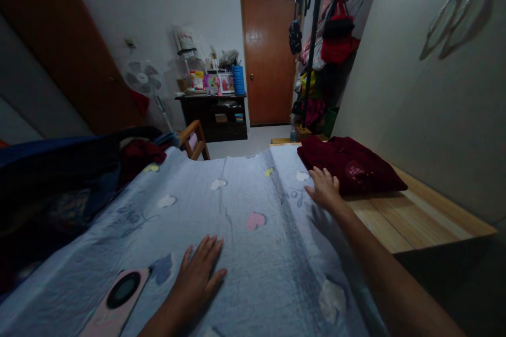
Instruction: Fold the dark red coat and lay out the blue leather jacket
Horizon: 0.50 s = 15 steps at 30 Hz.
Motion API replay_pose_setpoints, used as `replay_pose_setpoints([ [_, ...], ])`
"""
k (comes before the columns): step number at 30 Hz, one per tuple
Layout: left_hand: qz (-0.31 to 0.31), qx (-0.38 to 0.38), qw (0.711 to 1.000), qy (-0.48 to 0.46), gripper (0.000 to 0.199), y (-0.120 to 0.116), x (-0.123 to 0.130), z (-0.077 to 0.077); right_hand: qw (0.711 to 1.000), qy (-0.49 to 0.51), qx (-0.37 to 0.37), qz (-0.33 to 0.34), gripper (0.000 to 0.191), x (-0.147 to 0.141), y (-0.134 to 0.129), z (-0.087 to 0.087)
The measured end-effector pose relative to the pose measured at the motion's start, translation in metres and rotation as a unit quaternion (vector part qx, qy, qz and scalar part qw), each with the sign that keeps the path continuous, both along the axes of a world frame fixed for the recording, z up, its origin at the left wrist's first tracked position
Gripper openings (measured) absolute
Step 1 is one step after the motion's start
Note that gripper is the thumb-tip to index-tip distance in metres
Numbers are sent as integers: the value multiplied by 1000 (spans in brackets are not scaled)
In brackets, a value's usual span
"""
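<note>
A light blue bed sheet (237, 189) with heart and cloud patterns covers the bed before me. My left hand (201, 268) lies on it with fingers spread and nothing held. Further off to the right, my right hand (324, 188) is open too, fingers apart, over the sheet's right side beside a folded dark red garment (351, 163). Whether the right fingers touch the sheet or the garment, I cannot tell. A pink phone (118, 300) with a round dark camera ring lies left of my left hand.
Dark clothes (79, 184) are heaped along the left side. A pale wooden board (415, 216) runs along the right wall. Beyond the bed stand a wooden chair (196, 139), a white fan (144, 78), a dark cabinet (209, 116) and a brown door (269, 58).
</note>
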<state>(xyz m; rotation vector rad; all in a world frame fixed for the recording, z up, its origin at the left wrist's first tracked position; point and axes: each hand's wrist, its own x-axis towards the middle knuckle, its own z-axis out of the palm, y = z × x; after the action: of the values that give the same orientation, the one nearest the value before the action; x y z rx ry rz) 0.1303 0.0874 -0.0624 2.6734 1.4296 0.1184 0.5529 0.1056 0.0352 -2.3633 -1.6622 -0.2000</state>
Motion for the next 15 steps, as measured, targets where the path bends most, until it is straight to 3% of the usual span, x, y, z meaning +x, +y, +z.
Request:
replay_pose_setpoints([
  [4,3,3,1000,-6,57,-1,1,-8,990,55,-16,132,58,-97,-7,6],
  [8,-2,23,1000,-16,59,-3,1,-12,969,108,-75,209,59,-172,-19,-21],
  [11,-3,34,999,-23,60,-6,1,-10,969,118,-87,200,57,-202,-26,-54],
  [15,-3,36,999,-30,60,-8,1,-8,980,86,-32,175,48,-217,-32,-89],
])
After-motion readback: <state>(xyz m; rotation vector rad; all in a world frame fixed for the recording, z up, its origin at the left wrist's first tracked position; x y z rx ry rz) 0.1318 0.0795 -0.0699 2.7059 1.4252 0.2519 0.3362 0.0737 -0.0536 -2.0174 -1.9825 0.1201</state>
